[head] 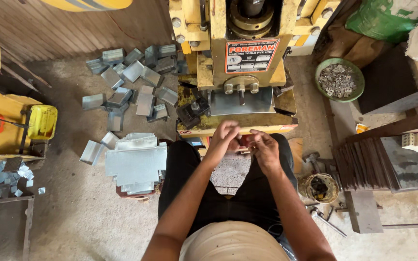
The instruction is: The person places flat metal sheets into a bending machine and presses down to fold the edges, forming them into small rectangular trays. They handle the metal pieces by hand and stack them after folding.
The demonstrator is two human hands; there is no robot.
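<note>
I sit facing a yellow press machine (240, 63) with a grey steel bed plate (257, 102). My left hand (223, 137) and my right hand (265, 149) meet just in front of the machine's lower edge, above my lap. The fingers of both hands are bent and their tips touch. Whatever sits between the fingertips is too small and too hidden to make out. My legs in black trousers (189, 193) spread to either side of the machine's base.
A stack of flat metal sheets (136, 163) lies at my left knee, with a heap of bent metal boxes (131, 77) beyond it. At the right are a green bowl of small metal parts (339, 79), a round tin (319, 187), dark stacked plates (364, 162) and floor tools (327, 220).
</note>
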